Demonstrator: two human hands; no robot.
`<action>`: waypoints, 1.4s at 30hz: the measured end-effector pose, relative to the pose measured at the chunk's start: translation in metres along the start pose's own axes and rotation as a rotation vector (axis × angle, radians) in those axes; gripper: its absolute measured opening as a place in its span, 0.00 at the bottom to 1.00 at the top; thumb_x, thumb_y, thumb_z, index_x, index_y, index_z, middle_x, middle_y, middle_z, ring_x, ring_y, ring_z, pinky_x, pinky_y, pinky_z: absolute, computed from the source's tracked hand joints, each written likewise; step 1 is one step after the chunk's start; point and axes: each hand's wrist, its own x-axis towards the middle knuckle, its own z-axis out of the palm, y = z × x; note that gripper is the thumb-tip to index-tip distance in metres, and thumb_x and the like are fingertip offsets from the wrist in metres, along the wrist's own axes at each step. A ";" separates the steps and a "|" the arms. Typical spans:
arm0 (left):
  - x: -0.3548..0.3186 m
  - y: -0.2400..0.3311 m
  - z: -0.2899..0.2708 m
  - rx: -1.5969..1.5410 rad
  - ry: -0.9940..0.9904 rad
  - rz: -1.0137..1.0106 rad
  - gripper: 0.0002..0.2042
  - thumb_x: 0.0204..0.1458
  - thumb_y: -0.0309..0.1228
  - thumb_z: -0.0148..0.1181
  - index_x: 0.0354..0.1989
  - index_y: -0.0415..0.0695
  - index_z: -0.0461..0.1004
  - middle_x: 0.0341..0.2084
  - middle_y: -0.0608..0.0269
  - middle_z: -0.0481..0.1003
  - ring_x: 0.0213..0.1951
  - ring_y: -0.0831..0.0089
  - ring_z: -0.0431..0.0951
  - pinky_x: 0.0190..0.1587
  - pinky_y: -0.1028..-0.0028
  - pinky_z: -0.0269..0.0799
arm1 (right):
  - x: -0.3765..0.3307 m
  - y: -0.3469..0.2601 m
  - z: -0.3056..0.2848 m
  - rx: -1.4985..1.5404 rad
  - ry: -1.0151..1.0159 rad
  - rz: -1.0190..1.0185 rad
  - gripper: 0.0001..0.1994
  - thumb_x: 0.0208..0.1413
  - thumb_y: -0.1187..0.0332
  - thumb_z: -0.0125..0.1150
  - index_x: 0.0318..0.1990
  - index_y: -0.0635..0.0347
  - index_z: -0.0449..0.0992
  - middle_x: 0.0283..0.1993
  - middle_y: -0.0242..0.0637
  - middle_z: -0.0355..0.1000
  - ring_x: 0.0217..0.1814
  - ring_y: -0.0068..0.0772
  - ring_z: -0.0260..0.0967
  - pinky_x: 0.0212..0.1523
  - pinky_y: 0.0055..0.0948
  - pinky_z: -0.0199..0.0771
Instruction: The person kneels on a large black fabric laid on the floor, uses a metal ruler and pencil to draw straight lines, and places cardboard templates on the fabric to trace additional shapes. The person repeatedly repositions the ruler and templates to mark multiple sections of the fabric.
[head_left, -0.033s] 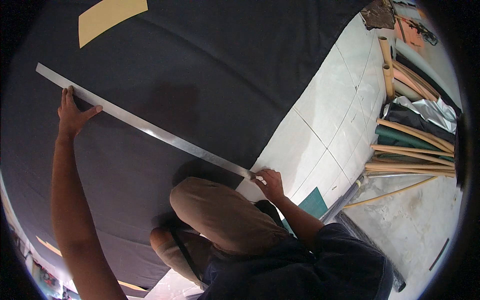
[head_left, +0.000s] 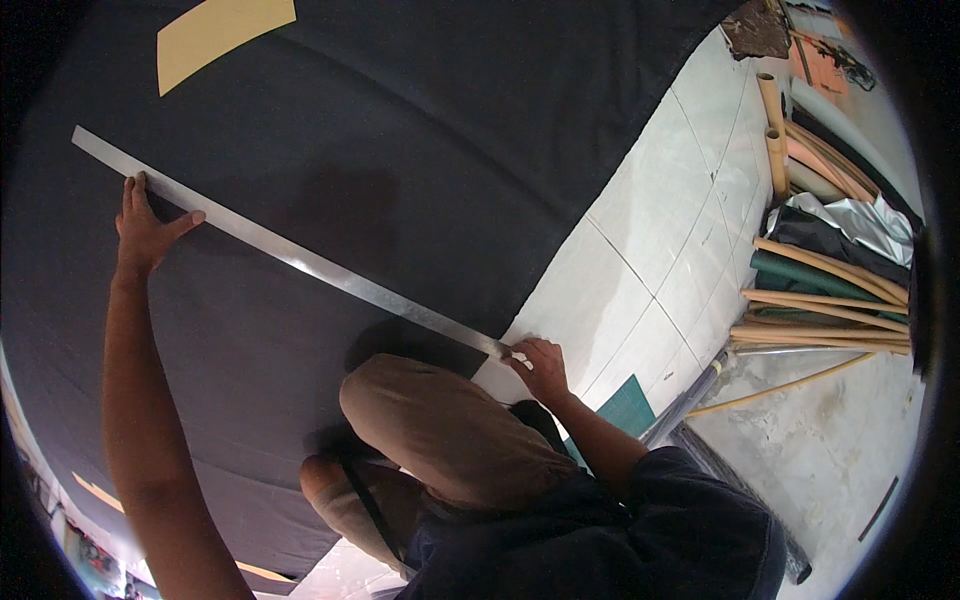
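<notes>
A long metal straightedge (head_left: 310, 264) lies slantwise across a large sheet of black fabric (head_left: 450, 150) spread on the floor. My left hand (head_left: 150, 232) is near its far left end, thumb and fingers spread wide, the tips touching the straightedge's near side. At the other end, by the fabric's right edge, my right hand (head_left: 541, 370) has its fingers bent and pinched on the metal. Both of my knees are on the near side of the straightedge, and one covers part of the fabric.
A yellow sheet (head_left: 215, 40) rests on the fabric at the far left. White floor tiles (head_left: 650, 240) run along its right edge. A green mat (head_left: 626, 405) sits beside my right forearm. Rolls and tubes (head_left: 820, 300) are stacked at the right, with a dark roll (head_left: 740, 500) nearer me.
</notes>
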 end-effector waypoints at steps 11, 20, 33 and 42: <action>0.005 -0.001 -0.002 0.042 0.002 -0.008 0.70 0.28 0.64 0.80 0.75 0.33 0.49 0.75 0.41 0.50 0.74 0.42 0.53 0.74 0.47 0.53 | 0.014 -0.001 -0.003 0.030 0.005 0.005 0.11 0.50 0.66 0.75 0.39 0.53 0.80 0.42 0.34 0.79 0.47 0.41 0.76 0.47 0.41 0.67; -0.001 0.018 -0.015 -0.045 -0.031 -0.031 0.70 0.22 0.57 0.85 0.74 0.34 0.51 0.74 0.41 0.51 0.73 0.46 0.56 0.73 0.48 0.59 | 0.005 0.020 0.007 -0.140 -0.082 0.050 0.15 0.50 0.56 0.74 0.41 0.51 0.81 0.43 0.36 0.78 0.48 0.47 0.73 0.49 0.48 0.62; -0.010 0.033 -0.030 -0.047 -0.055 -0.083 0.71 0.25 0.60 0.83 0.75 0.32 0.48 0.75 0.36 0.46 0.74 0.39 0.51 0.74 0.50 0.52 | 0.004 0.015 0.004 -0.127 -0.039 0.008 0.15 0.48 0.60 0.77 0.40 0.53 0.80 0.43 0.37 0.79 0.49 0.44 0.73 0.49 0.46 0.63; -0.007 0.029 -0.027 -0.023 -0.066 -0.104 0.73 0.20 0.58 0.86 0.75 0.34 0.47 0.76 0.39 0.45 0.74 0.39 0.50 0.74 0.51 0.57 | 0.008 0.011 0.003 -0.110 -0.058 0.025 0.15 0.47 0.61 0.78 0.40 0.53 0.80 0.42 0.37 0.79 0.49 0.44 0.74 0.48 0.46 0.64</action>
